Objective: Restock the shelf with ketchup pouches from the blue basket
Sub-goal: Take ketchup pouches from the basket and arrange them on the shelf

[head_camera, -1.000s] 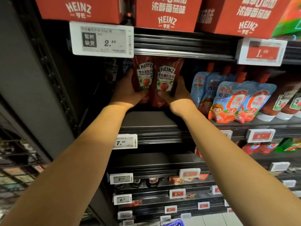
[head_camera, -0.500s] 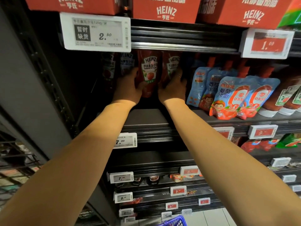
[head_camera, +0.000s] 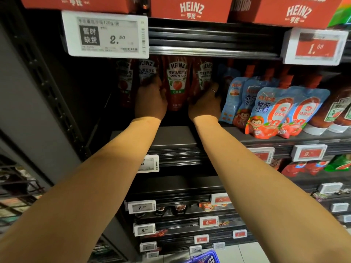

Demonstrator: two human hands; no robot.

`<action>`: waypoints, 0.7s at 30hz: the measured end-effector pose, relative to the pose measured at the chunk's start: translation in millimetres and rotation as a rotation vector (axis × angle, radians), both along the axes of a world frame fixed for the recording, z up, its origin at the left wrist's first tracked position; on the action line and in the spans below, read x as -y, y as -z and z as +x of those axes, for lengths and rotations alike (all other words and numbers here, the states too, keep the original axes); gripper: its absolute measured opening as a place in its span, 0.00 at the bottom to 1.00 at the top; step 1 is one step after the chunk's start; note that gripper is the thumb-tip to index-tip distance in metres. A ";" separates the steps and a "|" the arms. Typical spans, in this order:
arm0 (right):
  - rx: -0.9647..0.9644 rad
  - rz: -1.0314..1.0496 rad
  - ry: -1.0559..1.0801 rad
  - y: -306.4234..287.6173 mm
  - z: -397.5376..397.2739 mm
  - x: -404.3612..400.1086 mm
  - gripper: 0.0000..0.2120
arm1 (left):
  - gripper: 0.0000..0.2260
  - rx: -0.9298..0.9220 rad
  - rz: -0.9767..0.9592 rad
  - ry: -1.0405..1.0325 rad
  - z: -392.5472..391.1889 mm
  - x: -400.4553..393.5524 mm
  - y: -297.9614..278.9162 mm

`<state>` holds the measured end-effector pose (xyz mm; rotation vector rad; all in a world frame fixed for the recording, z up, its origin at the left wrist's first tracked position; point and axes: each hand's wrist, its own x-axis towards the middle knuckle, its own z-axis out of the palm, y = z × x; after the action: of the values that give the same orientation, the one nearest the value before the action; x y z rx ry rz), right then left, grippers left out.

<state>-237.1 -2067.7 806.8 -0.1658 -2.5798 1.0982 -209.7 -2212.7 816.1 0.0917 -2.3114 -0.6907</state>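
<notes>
Several red Heinz ketchup pouches stand upright deep on the dark shelf (head_camera: 171,136). My left hand (head_camera: 150,100) grips the left edge of the middle ketchup pouch (head_camera: 176,82), its thumb on the front. My right hand (head_camera: 206,104), with a ring on one finger, curls round the pouch to the right (head_camera: 203,76). Two more Heinz pouches (head_camera: 146,71) stand in shadow to the left of my left hand. A corner of the blue basket (head_camera: 204,257) shows at the bottom edge, on the floor.
Blue-and-red pouches of another brand (head_camera: 271,111) stand just right of my right hand, with ketchup bottles (head_camera: 334,112) beyond them. Red Heinz cartons (head_camera: 190,8) sit on the shelf above. A large price tag (head_camera: 106,34) hangs over the pouches. A grey upright (head_camera: 38,103) bounds the shelf on the left.
Both hands have pushed the two pouches further back into the shelf, beside the pouches standing there. The view has shifted slightly downward.
</notes>
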 end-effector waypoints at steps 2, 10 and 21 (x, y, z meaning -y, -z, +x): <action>-0.005 -0.012 0.008 -0.7 2.0 0.7 0.45 | 0.08 -0.001 0.005 0.006 0.4 -0.2 -0.1; -0.107 -0.052 0.007 -1.0 19.9 10.3 0.54 | 0.23 -0.062 0.125 -0.124 16.2 11.8 -2.9; -0.020 0.102 0.004 0.2 14.2 13.1 0.59 | 0.57 0.173 0.416 -0.269 6.1 29.3 12.9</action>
<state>-222.9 -2080.7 806.7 -0.1346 -2.6093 0.9595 -203.6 -2242.0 803.1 0.6627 -2.2216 -1.0427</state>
